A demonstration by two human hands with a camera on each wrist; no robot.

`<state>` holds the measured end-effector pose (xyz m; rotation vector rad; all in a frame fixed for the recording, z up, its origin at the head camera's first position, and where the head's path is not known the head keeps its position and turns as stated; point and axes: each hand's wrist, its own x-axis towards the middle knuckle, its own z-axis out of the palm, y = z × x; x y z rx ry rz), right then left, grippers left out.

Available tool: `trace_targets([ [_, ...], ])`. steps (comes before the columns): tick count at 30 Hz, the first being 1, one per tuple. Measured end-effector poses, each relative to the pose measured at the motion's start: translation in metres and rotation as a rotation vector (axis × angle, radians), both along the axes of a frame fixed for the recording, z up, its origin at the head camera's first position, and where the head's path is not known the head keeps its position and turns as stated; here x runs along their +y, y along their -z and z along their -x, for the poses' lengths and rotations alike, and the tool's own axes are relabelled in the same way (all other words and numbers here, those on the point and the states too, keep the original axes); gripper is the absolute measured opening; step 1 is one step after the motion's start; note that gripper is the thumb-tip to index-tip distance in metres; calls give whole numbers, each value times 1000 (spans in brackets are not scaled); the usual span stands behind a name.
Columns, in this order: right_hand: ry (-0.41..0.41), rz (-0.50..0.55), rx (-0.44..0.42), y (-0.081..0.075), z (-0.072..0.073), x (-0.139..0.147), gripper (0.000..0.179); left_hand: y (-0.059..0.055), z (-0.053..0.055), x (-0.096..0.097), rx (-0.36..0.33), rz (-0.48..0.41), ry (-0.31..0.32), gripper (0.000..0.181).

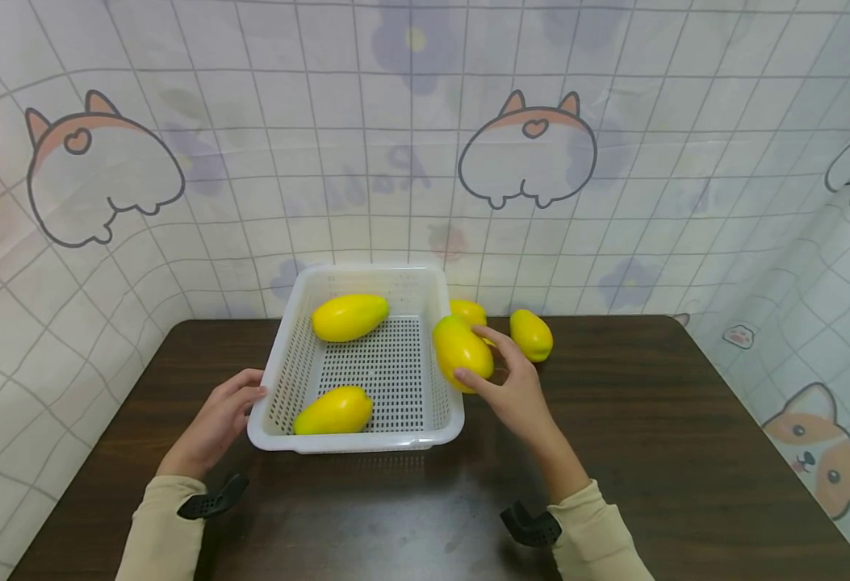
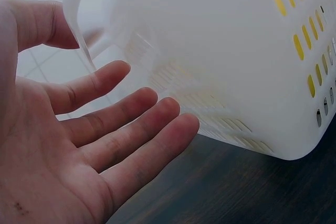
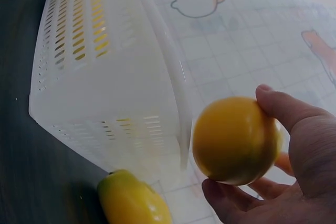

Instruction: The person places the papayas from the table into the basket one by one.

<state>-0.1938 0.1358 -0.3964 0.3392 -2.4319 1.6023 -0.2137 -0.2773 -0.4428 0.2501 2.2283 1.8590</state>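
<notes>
A white perforated plastic basket (image 1: 366, 441) sits on the table. In it lie two yellow papayas with green ends, one toward the back (image 1: 350, 317) and one toward the front (image 1: 333, 410). My left hand (image 1: 215, 420) is at the basket's left rim; the left wrist view shows the thumb at the rim and the other fingers (image 2: 152, 145) loosely extended outside the wall. With thumb and fingertips, my right hand (image 1: 515, 391) grips another papaya (image 1: 462, 353) just beside the basket's right rim. In the right wrist view, that papaya (image 3: 236, 140) is off the table.
Two more papayas lie right of the basket: one (image 1: 468, 310) partly hidden behind the held one, the other (image 1: 531, 335) farther right. The dark wooden table (image 1: 657, 436) ends at a patterned curtain (image 1: 366, 161) behind and at the sides.
</notes>
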Motion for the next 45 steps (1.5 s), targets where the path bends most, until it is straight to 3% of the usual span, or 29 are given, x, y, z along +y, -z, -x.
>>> trace_targets([
  [45, -104, -49, 16, 1, 0, -11, 59, -1, 1, 1, 2, -1, -5, 38],
])
